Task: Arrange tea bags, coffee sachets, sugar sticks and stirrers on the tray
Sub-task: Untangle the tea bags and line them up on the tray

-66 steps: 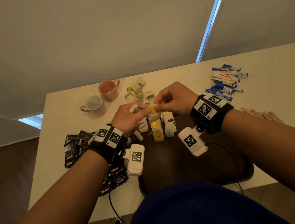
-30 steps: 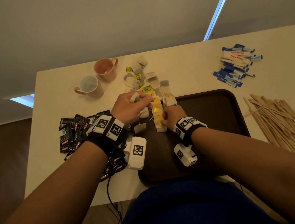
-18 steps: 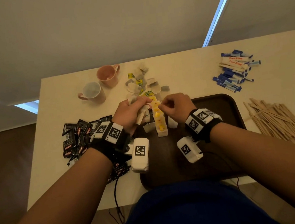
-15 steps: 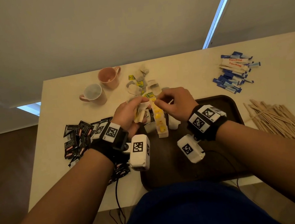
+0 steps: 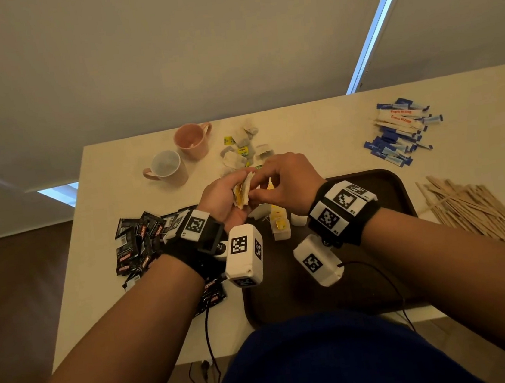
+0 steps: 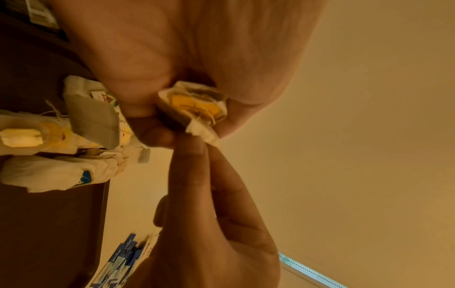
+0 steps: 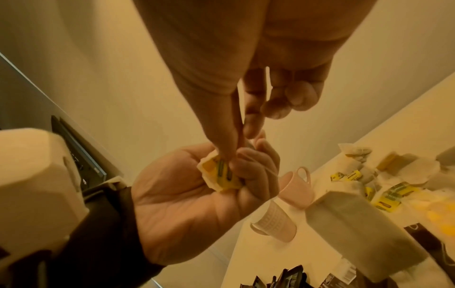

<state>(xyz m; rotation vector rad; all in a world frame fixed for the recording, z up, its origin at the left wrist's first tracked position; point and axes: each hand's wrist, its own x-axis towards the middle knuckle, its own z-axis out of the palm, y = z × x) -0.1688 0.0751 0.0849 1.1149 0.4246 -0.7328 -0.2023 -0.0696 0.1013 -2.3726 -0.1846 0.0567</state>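
Both hands have lifted off the tray [image 5: 379,183]: my left hand [image 5: 223,197] cups several tea bags [image 5: 243,192] (yellow tags showing), right hand [image 5: 282,184] pinching 1 bag's corner.

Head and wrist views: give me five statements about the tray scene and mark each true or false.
1. The left hand grips a small bunch of tea bags. True.
2. The stirrers lie on the tray. False: they lie in a pile on the table, to the right of the tray.
3. Some tea bags stand in a row on the tray. True.
4. The sugar sticks are inside the pink mug. False: they lie on the table beyond the tray's far right corner.
5. The right hand rests flat on the table. False: its fingertips pinch at the bunch that the left hand holds.
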